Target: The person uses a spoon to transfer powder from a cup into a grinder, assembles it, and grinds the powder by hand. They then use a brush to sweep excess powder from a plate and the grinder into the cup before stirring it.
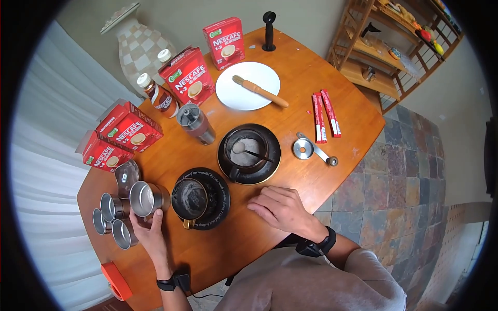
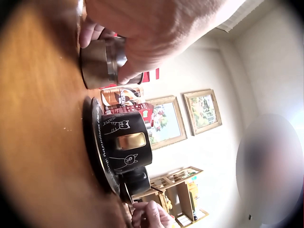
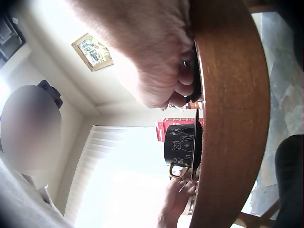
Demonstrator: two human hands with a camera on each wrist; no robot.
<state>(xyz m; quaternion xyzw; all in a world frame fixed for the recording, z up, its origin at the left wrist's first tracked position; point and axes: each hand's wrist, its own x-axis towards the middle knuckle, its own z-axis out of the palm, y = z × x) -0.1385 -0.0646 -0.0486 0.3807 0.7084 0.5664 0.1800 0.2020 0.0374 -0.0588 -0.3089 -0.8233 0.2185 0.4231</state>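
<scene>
One round silver cup (image 1: 147, 199) is on the left side of the brown table (image 1: 244, 236), near a black saucer (image 1: 220, 212). It looks like metal, with a wide open top, a shiny grey inside and a side that shines brown like the wood. The left hand (image 1: 150, 238) holds it, with the thumb and fingers bent round it. Three more silver cups (image 1: 122, 233) are close by. The right hand (image 1: 282, 210) rests on the table, fingers loosely bent.
</scene>
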